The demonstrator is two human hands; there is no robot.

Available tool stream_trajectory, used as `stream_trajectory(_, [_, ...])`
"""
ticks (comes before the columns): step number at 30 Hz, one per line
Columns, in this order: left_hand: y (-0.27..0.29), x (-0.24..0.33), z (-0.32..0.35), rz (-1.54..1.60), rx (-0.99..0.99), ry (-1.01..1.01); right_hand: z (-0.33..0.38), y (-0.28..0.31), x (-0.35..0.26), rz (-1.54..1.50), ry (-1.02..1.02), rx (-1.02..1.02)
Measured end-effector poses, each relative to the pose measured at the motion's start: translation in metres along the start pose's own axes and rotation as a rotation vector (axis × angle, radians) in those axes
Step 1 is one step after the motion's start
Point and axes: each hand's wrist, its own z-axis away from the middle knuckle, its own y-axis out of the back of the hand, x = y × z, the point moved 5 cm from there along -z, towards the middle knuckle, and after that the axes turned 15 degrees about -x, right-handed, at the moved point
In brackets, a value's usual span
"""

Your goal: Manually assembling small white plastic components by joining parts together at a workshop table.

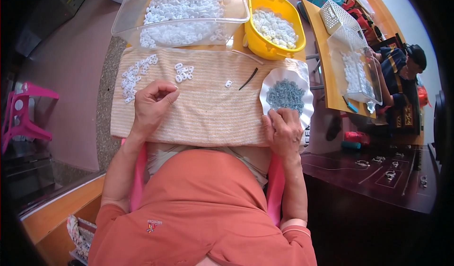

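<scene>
Striped cloth [213, 119] pads our lap as a work surface. Our left hand [152, 106] rests on it, fingertips pinched shut; we cannot tell what they hold. Loose white rings [135, 74] lie just beyond it. Our right hand [283, 129], fingers curled, touches the near rim of the white dish [309, 102] of grey springs [285, 95], at the cloth's right edge. Mid-cloth offers free room.

Open cloth in the middle, crowded edges
The striped cloth [208, 117] lies bare at centre; white rings [135, 76] crowd its far-left corner, the plate [286, 95] its right edge.
</scene>
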Motion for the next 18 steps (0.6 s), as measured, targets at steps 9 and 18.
stream_trajectory(9, [-0.007,-0.001,0.002,0.025,-0.041,0.008,0.002,-0.005,-0.006,0.01,-0.007,0.097])
stream_trajectory(18, [-0.015,-0.003,0.003,0.083,-0.094,0.047,0.0,-0.006,-0.015,-0.005,0.011,0.178])
